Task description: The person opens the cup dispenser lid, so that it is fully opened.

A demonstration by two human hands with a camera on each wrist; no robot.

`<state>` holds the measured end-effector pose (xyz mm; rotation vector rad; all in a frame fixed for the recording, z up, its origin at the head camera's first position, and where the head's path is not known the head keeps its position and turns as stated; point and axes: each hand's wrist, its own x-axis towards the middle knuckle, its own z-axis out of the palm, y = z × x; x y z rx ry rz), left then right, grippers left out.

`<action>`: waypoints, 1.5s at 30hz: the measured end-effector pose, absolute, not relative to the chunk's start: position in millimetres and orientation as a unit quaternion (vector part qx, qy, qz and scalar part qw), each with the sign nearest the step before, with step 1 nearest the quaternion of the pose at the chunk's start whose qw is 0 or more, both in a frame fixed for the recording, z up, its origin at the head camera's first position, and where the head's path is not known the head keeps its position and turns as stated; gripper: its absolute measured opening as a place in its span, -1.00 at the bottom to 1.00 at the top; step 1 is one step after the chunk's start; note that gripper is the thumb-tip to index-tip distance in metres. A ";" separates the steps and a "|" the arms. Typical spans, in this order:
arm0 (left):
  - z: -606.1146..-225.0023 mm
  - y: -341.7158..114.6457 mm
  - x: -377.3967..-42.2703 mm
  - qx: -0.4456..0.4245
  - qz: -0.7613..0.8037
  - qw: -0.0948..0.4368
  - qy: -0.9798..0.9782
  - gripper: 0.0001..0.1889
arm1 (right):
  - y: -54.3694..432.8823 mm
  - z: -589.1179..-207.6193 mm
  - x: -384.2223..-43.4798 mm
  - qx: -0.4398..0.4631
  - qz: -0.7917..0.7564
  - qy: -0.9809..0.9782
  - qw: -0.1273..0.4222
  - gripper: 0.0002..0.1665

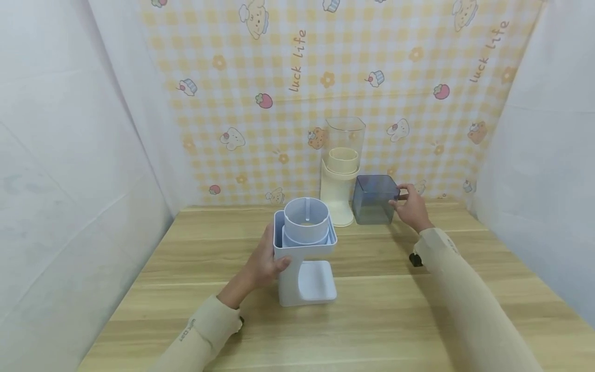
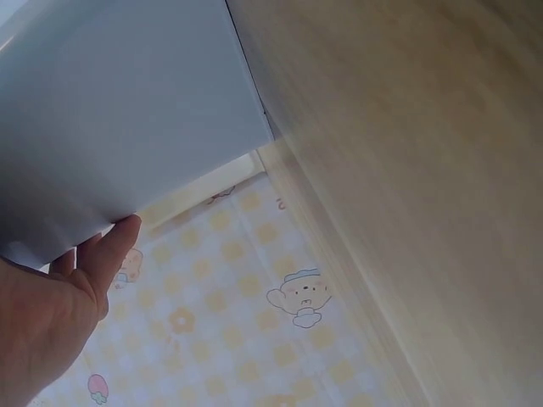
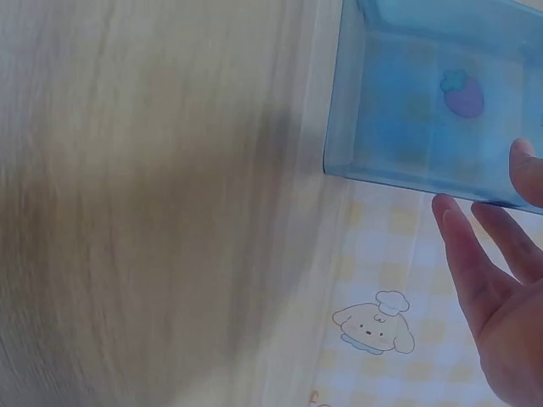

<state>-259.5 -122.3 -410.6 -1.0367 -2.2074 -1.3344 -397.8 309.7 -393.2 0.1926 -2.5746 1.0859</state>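
Note:
My left hand (image 1: 265, 261) holds a pale blue dispenser stand (image 1: 289, 287) by its back column, thumb on the near side. A round, cup-like holder (image 1: 307, 235) sits in the stand's square top, above a flat base tray. In the left wrist view, the stand's smooth wall (image 2: 127, 102) hides part of the fingers. At the back right, my right hand (image 1: 413, 209) has its fingertips at the right side of a see-through blue-grey box (image 1: 374, 201). The right wrist view shows the thumb overlapping the box (image 3: 407, 110), with extended fingers (image 3: 462, 254) at its edge.
A cream dispenser (image 1: 334, 196) with a clear upper cover (image 1: 345, 129) stands at the back, just left of the box. Behind runs a yellow checked cloth (image 1: 232, 170); white sheets (image 1: 69, 155) hang at both sides of the wooden table (image 1: 381, 320).

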 end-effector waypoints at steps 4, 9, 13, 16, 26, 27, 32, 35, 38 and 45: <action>-409.4 -121.5 -258.5 -0.362 -0.475 0.171 -0.784 0.12 | 309.2 -394.1 -397.5 0.065 0.378 -0.907 0.174 -0.32; -409.5 -122.1 -258.4 -0.362 -0.474 0.173 -0.784 0.12 | 308.4 -394.2 -397.6 0.062 0.374 -0.909 0.176 -0.32; -409.9 -122.4 -258.8 -0.365 -0.473 0.173 -0.783 0.11 | 307.7 -395.8 -396.6 0.060 0.368 -0.910 0.184 -0.32; -409.5 -122.0 -258.8 -0.365 -0.474 0.172 -0.783 0.11 | 307.6 -397.8 -396.5 0.056 0.365 -0.910 0.187 -0.30; -410.7 -122.4 -257.0 -0.364 -0.468 0.178 -0.786 0.11 | 308.7 -395.1 -389.2 0.014 0.416 -0.898 0.143 -0.04; -410.6 -122.4 -256.9 -0.364 -0.468 0.178 -0.785 0.10 | 308.0 -392.5 -388.1 0.009 0.417 -0.897 0.144 -0.04; -410.4 -122.0 -257.9 -0.365 -0.466 0.179 -0.786 0.10 | 300.1 -376.1 -383.6 -0.031 0.420 -0.890 0.174 -0.07; -410.8 -121.9 -258.6 -0.364 -0.461 0.178 -0.789 0.09 | 293.0 -366.3 -381.6 -0.045 0.418 -0.885 0.199 -0.12; -410.9 -121.9 -258.8 -0.368 -0.461 0.181 -0.787 0.09 | 283.9 -357.2 -379.6 -0.045 0.414 -0.881 0.224 -0.16; -409.1 -122.4 -256.8 -0.369 -0.465 0.181 -0.784 0.10 | 259.1 -337.7 -376.4 -0.028 0.443 -0.855 0.270 -0.23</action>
